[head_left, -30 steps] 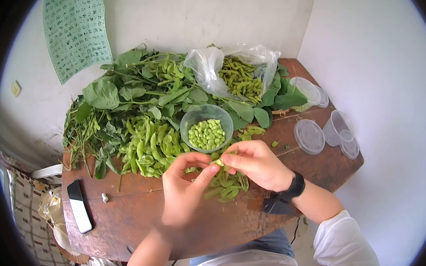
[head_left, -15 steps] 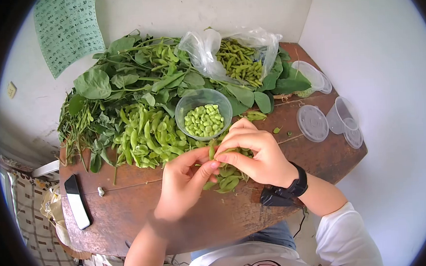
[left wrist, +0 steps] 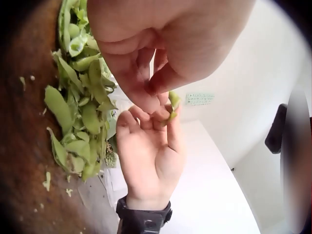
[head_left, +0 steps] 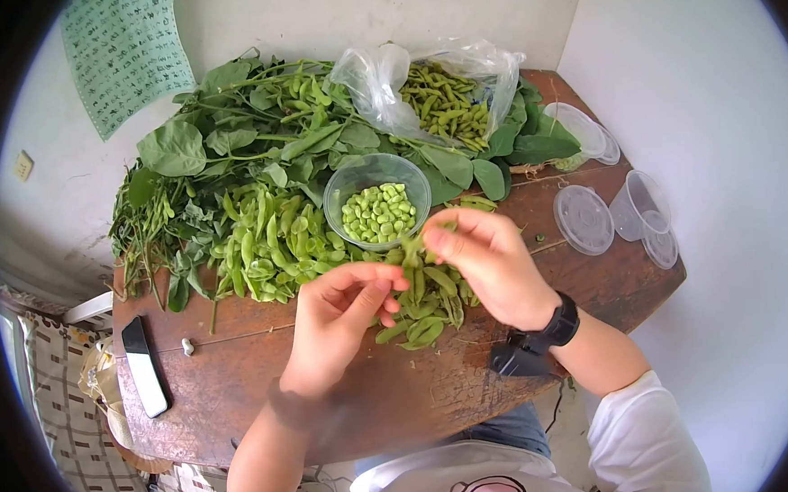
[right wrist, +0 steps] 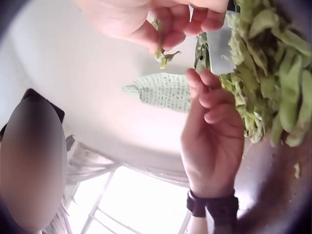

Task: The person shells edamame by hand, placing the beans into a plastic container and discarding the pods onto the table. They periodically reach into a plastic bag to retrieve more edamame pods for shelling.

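My right hand pinches a green soybean pod between thumb and fingers, above the front of the pile. To its left, my left hand is apart from it, thumb and forefinger tips brought close together with the other fingers curled; I cannot tell whether a bean sits between them. Beneath both hands lie loose flat pods. Just beyond them stands a clear plastic bowl, partly filled with shelled green beans. Left of the bowl is a heap of light-green pods.
Leafy bean stalks cover the back of the wooden table. A clear bag of darker pods rests on them. At the right are plastic lids and a tipped clear cup; at the left, a phone.
My hands were together on a pod; now they are apart. The right hand has moved up and right towards the bowl with the pod, while the left stays nearly in place.
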A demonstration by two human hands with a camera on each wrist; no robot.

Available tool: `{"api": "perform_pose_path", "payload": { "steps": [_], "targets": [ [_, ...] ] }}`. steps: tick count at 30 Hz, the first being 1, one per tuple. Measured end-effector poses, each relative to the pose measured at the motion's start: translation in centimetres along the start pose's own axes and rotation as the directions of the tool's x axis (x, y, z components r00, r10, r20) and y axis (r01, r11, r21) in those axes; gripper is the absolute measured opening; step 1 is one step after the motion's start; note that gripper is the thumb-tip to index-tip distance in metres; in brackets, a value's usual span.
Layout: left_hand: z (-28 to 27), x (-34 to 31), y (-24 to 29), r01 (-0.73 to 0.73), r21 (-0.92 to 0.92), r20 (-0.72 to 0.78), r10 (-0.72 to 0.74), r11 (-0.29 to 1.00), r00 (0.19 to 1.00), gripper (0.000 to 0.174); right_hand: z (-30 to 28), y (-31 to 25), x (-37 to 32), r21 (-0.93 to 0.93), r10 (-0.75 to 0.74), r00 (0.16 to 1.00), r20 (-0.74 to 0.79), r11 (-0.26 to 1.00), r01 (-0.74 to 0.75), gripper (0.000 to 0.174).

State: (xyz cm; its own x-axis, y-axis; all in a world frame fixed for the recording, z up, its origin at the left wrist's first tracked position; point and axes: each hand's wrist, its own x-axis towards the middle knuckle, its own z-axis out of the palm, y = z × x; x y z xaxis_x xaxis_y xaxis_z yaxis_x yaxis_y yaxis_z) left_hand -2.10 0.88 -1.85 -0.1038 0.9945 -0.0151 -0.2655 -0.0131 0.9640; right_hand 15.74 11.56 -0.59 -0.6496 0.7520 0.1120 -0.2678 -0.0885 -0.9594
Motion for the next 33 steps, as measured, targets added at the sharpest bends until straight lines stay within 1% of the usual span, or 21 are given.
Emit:
{"api": "perform_pose_path", "payload": {
  "steps": [2, 5, 6, 8, 9, 10, 12, 13, 14, 16, 17, 18, 20, 24, 25, 26, 27, 28, 29, 31, 33],
  "targets": [
    [0.3, 0.0, 0.4, 0.032, -0.008, -0.029, -0.032, 0.999, 0.999, 0.021, -0.8, -0.5, 0.4, 0.073, -0.022, 0.999, -0.03, 0.997, 0.024, 0.02],
    [1.2, 0.1, 1.0, -0.108, 0.083, -0.14, 0.119, 0.991, 0.983, 0.025, -1.1, -0.5, 0.7, 0.083, -0.06, 0.993, -0.102, 0.994, 0.068, 0.019],
    [1.2, 0.1, 1.1, -0.112, 0.095, -0.14, 0.124, 0.989, 0.982, 0.025, -1.1, -0.3, 0.8, 0.013, -0.061, 0.989, -0.137, 0.998, 0.064, 0.018],
    [1.0, 0.9, 1.2, -0.249, 0.308, -0.187, 0.315, 0.918, 0.93, 0.023, -1.0, -0.3, 1.4, -0.059, -0.091, 0.981, -0.17, 0.995, 0.082, 0.017],
    [1.0, 1.3, 1.7, -0.216, 0.452, -0.189, 0.33, 0.865, 0.925, 0.021, -0.8, -0.3, 1.4, -0.04, -0.132, 0.979, -0.153, 0.991, 0.128, 0.017],
    [1.0, 2.0, 2.0, -0.217, 0.449, -0.188, 0.329, 0.867, 0.925, 0.021, -0.7, -0.2, 1.2, -0.02, -0.166, 0.976, -0.138, 0.986, 0.165, 0.017],
    [0.8, 3.5, 2.2, -0.333, 0.737, -0.033, 0.524, 0.588, 0.851, 0.021, -0.7, -0.2, 1.0, -0.041, -0.185, 0.976, -0.115, 0.983, 0.181, 0.017],
    [1.1, 4.2, 2.2, -0.324, 0.8, -0.021, 0.563, 0.505, 0.826, 0.022, -0.5, -0.3, 1.0, -0.083, -0.2, 0.974, -0.106, 0.978, 0.191, 0.017],
    [1.3, 4.3, 2.4, -0.326, 0.803, -0.018, 0.567, 0.499, 0.824, 0.022, -0.4, -0.4, 0.9, -0.125, -0.217, 0.971, -0.097, 0.971, 0.204, 0.016],
    [1.9, 4.6, 3.3, -0.326, 0.939, 0.297, 0.736, -0.109, 0.609, 0.02, -0.3, -0.5, 0.8, -0.112, -0.21, 0.972, -0.103, 0.974, 0.198, 0.016],
    [1.9, 4.7, 3.0, -0.387, 0.922, 0.251, 0.75, 0.007, 0.612, 0.02, -0.5, -0.6, 0.9, -0.102, -0.195, 0.974, -0.114, 0.978, 0.184, 0.015],
    [2.3, 4.4, 3.0, -0.393, 0.919, 0.257, 0.751, 0.003, 0.608, 0.02, -0.5, -0.7, 0.9, -0.104, -0.202, 0.972, -0.118, 0.976, 0.19, 0.015],
    [3.6, 3.3, 2.9, -0.295, 0.736, -0.064, 0.496, 0.61, 0.866, 0.021, -0.5, -0.7, 0.7, -0.005, -0.188, 0.981, -0.049, 0.982, 0.188, 0.014],
    [3.8, 2.5, 1.9, -0.26, 0.685, -0.145, 0.477, 0.681, 0.867, 0.016, -0.5, -0.7, 0.4, -0.052, -0.139, 0.988, 0.059, 0.988, 0.143, 0.018],
    [4.0, 2.3, 1.7, -0.261, 0.684, -0.144, 0.477, 0.681, 0.867, 0.016, 0.0, 0.1, 0.7, -0.074, -0.265, 0.964, 0.014, 0.961, 0.265, 0.019],
    [4.1, 2.1, 1.6, -0.275, 0.748, -0.135, 0.544, 0.604, 0.828, 0.014, -0.1, -0.1, 0.6, -0.075, -0.264, 0.965, 0.013, 0.962, 0.264, 0.019],
    [4.2, 2.0, 1.5, -0.282, 0.805, -0.12, 0.608, 0.522, 0.785, 0.012, -0.2, -0.6, 0.4, -0.333, -0.356, 0.933, 0.048, 0.875, 0.351, 0.017],
    [4.2, 2.0, 1.5, -0.28, 0.805, -0.122, 0.607, 0.524, 0.785, 0.012, -0.1, -1.0, 0.3, -0.561, -0.431, 0.896, 0.109, 0.717, 0.413, 0.015],
    [4.1, 1.9, 1.4, -0.317, 0.829, -0.064, 0.641, 0.46, 0.765, 0.01, 0.1, -1.0, 0.3, -0.602, -0.466, 0.88, 0.093, 0.677, 0.423, 0.014],
    [4.0, 1.7, 1.4, -0.348, 0.851, -0.004, 0.668, 0.393, 0.744, 0.008, -0.3, -0.5, 0.5, -0.545, -0.434, 0.898, 0.071, 0.738, 0.399, 0.013],
    [4.0, 1.6, 1.5, -0.351, 0.801, -0.039, 0.627, 0.486, 0.778, 0.008, -0.6, -0.2, 0.8, -0.439, -0.374, 0.926, 0.049, 0.825, 0.356, 0.012]
  ]
}}
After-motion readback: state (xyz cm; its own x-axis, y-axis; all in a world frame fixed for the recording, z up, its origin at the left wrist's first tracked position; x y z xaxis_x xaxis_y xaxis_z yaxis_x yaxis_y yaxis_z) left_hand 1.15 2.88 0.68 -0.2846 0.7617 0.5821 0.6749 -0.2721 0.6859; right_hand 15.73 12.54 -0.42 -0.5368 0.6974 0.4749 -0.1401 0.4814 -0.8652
